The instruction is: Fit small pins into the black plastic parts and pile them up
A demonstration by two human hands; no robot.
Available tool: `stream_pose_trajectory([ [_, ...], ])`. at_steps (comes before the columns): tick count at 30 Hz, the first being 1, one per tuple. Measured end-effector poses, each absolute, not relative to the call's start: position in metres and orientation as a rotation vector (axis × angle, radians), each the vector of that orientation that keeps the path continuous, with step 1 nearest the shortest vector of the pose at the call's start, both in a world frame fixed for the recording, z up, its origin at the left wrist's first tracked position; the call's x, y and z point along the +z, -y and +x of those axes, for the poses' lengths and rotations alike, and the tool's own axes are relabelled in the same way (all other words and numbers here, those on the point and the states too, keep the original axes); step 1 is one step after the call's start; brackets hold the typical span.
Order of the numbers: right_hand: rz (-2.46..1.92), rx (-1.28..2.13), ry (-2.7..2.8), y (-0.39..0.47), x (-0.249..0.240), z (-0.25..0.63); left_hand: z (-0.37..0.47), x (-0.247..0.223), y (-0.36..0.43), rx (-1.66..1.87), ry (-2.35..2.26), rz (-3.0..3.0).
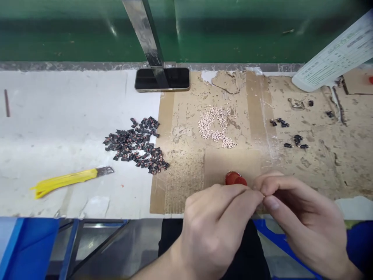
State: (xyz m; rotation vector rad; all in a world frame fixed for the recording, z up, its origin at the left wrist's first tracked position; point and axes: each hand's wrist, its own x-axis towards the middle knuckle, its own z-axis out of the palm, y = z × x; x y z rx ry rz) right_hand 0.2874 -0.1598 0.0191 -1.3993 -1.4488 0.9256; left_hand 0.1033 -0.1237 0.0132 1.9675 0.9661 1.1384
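My left hand (217, 221) and my right hand (305, 217) meet fingertip to fingertip over the front edge of the bench. Both are closed in a pinch, and whatever sits between the fingertips is too small and too covered to name. Just behind my left fingers is a small red round object (234, 178), partly hidden by that hand. Farther back on the cardboard lies a loose ring of tiny pale pinkish pieces (214, 124). To the left spreads a pile of small black parts with copper-coloured spots (135, 144).
A yellow utility knife (70, 179) lies at left with its blade out. A phone (162, 79) rests by a metal post (145, 33) at the back. Several black parts (297, 140) are scattered at right, below a white printed bottle-like object (335, 54).
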Motion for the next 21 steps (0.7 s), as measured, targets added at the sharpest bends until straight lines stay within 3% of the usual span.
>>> stream_pose_trajectory([
  [10,-1.58,0.332,2.008,0.163,0.009,0.301,0.066,0.004,0.123,1.035,-1.334,1.588],
  [21,-1.565,0.284,2.142,0.159,0.009,0.297,0.067,0.005,0.121,1.004,-1.334,1.594],
])
